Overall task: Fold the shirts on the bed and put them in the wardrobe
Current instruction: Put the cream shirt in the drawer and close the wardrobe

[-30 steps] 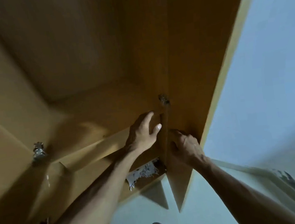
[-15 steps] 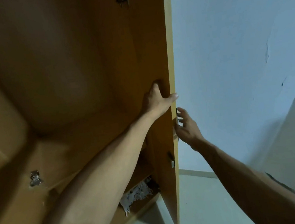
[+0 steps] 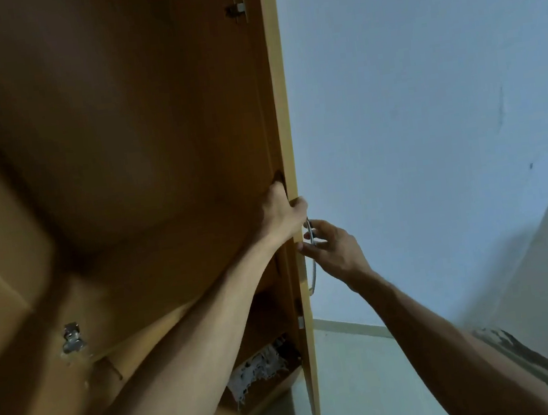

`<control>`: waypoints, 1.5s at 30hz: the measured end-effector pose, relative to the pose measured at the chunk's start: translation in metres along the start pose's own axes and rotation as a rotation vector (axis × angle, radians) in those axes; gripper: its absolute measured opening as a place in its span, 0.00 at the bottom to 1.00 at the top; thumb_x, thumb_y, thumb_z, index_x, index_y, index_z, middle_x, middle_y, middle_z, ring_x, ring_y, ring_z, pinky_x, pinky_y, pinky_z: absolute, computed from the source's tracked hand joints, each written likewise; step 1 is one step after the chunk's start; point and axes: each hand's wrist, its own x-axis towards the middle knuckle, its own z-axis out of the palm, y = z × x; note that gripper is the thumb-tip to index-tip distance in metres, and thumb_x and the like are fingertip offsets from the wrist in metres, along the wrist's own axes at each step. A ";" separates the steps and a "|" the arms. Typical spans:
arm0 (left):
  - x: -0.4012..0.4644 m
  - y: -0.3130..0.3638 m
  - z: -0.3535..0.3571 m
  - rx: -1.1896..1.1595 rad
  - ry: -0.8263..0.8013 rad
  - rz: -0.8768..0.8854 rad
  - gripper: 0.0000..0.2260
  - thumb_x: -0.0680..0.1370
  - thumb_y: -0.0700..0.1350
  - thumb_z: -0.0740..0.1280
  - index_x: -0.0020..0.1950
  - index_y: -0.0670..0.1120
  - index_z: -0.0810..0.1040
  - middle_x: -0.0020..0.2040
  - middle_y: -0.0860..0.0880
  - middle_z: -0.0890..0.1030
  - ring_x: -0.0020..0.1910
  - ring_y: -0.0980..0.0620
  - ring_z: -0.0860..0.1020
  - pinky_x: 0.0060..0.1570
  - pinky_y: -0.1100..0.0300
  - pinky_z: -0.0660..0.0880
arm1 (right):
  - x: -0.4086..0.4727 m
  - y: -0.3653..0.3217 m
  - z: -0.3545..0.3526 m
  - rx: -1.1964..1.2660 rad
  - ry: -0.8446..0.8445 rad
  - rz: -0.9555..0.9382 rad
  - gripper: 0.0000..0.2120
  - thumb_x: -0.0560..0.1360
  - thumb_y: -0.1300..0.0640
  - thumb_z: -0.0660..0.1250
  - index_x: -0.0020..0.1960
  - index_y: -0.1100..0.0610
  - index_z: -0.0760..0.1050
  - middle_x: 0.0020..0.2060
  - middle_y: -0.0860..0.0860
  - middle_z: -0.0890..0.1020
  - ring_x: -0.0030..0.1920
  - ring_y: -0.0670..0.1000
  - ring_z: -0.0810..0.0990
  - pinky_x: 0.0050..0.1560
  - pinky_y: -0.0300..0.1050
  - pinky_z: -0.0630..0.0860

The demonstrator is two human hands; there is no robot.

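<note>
The left hand (image 3: 281,211) grips the wardrobe door (image 3: 280,103) edge — the right hand (image 3: 334,250), just beside it, curls round the metal handle (image 3: 312,271).

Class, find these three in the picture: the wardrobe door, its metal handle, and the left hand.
wardrobe door (image 3: 280,103), head view, on its pale front edge.
metal handle (image 3: 313,276), head view, on the lower bar.
left hand (image 3: 281,211), head view, on its back.

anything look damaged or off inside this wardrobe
Yes: a torn, ragged whitish sheet lies crumpled on the bottom shelf of the brown wooden wardrobe, its edges frayed. The pale wall also shows thin cracks on its right side.
</note>
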 end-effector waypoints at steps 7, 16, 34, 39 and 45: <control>0.000 -0.071 -0.069 -0.013 0.049 -0.049 0.08 0.83 0.49 0.64 0.55 0.44 0.74 0.52 0.46 0.78 0.48 0.51 0.78 0.43 0.56 0.77 | 0.031 -0.033 0.071 -0.162 -0.068 -0.163 0.14 0.80 0.44 0.67 0.61 0.49 0.80 0.54 0.47 0.86 0.52 0.48 0.85 0.52 0.49 0.82; 0.037 -0.131 -0.117 -0.108 0.123 -0.149 0.12 0.84 0.48 0.63 0.64 0.43 0.75 0.58 0.52 0.75 0.54 0.58 0.75 0.54 0.59 0.67 | 0.095 -0.055 0.142 -0.265 -0.189 -0.293 0.08 0.80 0.49 0.67 0.52 0.53 0.81 0.41 0.46 0.84 0.40 0.50 0.82 0.43 0.49 0.79; 0.118 -0.197 -0.140 -0.143 0.252 -0.274 0.14 0.85 0.51 0.60 0.67 0.47 0.74 0.66 0.49 0.77 0.63 0.51 0.75 0.55 0.54 0.71 | 0.165 -0.075 0.206 -0.171 -0.250 -0.339 0.11 0.79 0.45 0.67 0.56 0.50 0.81 0.43 0.46 0.85 0.40 0.49 0.83 0.46 0.52 0.81; 0.124 -0.203 -0.140 -0.168 0.260 -0.253 0.09 0.85 0.49 0.60 0.61 0.49 0.75 0.61 0.48 0.79 0.60 0.50 0.77 0.53 0.56 0.70 | 0.171 -0.071 0.211 -0.114 -0.257 -0.352 0.09 0.79 0.46 0.68 0.53 0.50 0.81 0.41 0.48 0.85 0.38 0.51 0.84 0.44 0.55 0.82; 0.124 -0.202 -0.141 -0.175 0.254 -0.246 0.09 0.85 0.48 0.59 0.63 0.48 0.74 0.62 0.48 0.78 0.62 0.49 0.76 0.55 0.55 0.68 | 0.172 -0.068 0.213 -0.086 -0.266 -0.353 0.08 0.79 0.46 0.68 0.52 0.49 0.81 0.42 0.48 0.85 0.38 0.52 0.84 0.44 0.56 0.82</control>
